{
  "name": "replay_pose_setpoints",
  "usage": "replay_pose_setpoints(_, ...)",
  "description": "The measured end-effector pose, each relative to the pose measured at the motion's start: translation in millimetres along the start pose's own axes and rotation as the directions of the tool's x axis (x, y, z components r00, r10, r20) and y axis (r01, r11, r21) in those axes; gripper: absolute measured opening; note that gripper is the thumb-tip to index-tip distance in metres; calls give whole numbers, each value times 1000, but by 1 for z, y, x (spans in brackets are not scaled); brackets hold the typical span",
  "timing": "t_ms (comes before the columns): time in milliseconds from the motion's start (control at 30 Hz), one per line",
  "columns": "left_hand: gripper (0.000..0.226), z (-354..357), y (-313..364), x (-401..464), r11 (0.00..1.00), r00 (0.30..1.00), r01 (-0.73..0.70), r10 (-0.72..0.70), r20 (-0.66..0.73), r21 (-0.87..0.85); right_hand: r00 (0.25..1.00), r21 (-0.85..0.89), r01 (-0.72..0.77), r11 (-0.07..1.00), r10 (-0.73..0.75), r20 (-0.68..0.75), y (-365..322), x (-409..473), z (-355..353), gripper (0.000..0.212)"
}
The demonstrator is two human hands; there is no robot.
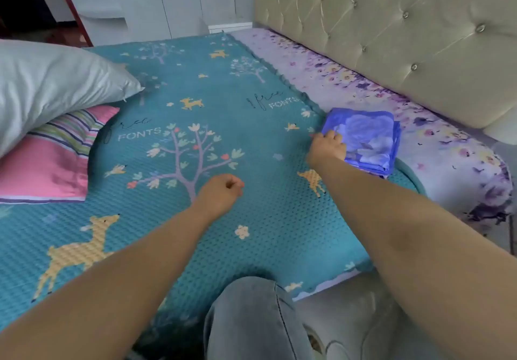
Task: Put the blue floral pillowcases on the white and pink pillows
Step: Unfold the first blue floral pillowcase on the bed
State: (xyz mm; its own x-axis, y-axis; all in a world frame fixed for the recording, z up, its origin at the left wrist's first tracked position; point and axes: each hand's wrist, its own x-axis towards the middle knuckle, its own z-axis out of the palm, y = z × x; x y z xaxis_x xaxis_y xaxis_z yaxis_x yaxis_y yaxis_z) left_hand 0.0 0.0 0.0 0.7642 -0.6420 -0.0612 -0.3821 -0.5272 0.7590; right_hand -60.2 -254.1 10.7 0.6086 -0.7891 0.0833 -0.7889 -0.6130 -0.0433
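Head view: teal blanket (251, 124) reads "free FONTS".

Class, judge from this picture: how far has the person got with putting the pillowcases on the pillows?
Done: nothing yet; the white pillow and pink pillow lie bare at the left. In hand: the right hand grips the folded blue floral pillowcases near the headboard; the left hand is curled, holding nothing. Left: unfolding and covering both pillows.
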Motion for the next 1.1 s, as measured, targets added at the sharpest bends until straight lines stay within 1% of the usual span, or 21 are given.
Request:
replay_pose_setpoints(100,17,1,-12,13,996,998,47,-51,-45,-73,995,4,-99,995,99,17,7,11,10,45)
replay_pose_setpoints(167,18,-1,-21,16,992,991,86,-95,-91,-95,993,-17,-116,993,116,-10,12,14,19,41)
replay_pose_setpoints(233,18,-2,-29,17,976,974,124,-154,-164,-177,990,-19,-119,993,118,-72,19,19,24,37)
replay_pose_setpoints(300,19,-4,-39,15,948,950,132,-204,-236,-290,979,56,-117,992,125,-160,20,19,26,35)
replay_pose_setpoints(333,18,-4,-43,12,933,939,135,-227,-257,-333,971,136,-106,985,132,-201,18,18,24,34)
replay_pose_setpoints(367,18,-4,-47,8,923,931,134,-242,-272,-362,963,259,-74,963,137,-233,13,15,19,32)
replay_pose_setpoints(400,18,-4,-51,5,915,923,133,-254,-289,-382,955,420,-22,907,143,-260,3,10,11,29)
replay_pose_setpoints(467,20,-5,-56,-5,884,908,127,-286,-307,-450,958,702,109,703,113,-262,-26,-10,-9,25)
replay_pose_setpoints(500,22,-9,-57,-11,857,902,111,-299,-311,-503,960,778,186,600,57,-274,-45,-24,-20,23)
replay_pose_setpoints(567,26,-23,-55,-20,791,890,75,-327,-317,-607,941,826,334,454,-107,-322,-85,-57,-37,19)
replay_pose_setpoints(600,26,-33,-55,-23,767,885,60,-338,-322,-639,924,831,380,406,-210,-320,-102,-74,-42,14)
replay_pose_setpoints(667,25,-55,-64,-29,710,870,58,-381,-314,-702,871,841,413,350,-422,-252,-133,-107,-44,9)
replay_pose_setpoints(767,41,-87,-91,-46,597,847,132,-483,-223,-791,758,841,402,362,-646,-84,-168,-151,-32,15)
replay_pose_setpoints(833,51,-103,-110,-58,464,842,159,-524,-125,-871,642,794,450,410,-766,31,-184,-173,-24,24)
replay_pose_setpoints(867,51,-110,-115,-64,391,836,163,-542,-84,-906,580,746,493,448,-808,102,-189,-182,-22,26)
replay_pose_setpoints(900,47,-118,-123,-71,377,822,158,-562,-90,-913,518,698,529,484,-835,186,-194,-190,-21,25)
replay_pose_setpoints(933,38,-125,-127,-76,396,800,155,-587,-120,-905,463,650,560,513,-845,268,-195,-195,-21,21)
replay_pose_setpoints(967,30,-133,-136,-79,468,763,172,-620,-183,-867,422,622,575,531,-844,331,-198,-200,-19,22)
replay_pose_setpoints(1033,20,-143,-155,-83,650,720,225,-613,-326,-726,372,603,564,564,-826,423,-203,-210,-13,31)
replay_pose_setpoints(1067,28,-145,-167,-83,720,712,274,-598,-369,-638,367,628,509,588,-809,459,-203,-215,-8,32)
replay_pose_setpoints(1100,35,-148,-168,-85,765,712,306,-579,-397,-566,383,662,435,610,-791,478,-204,-218,-1,31)
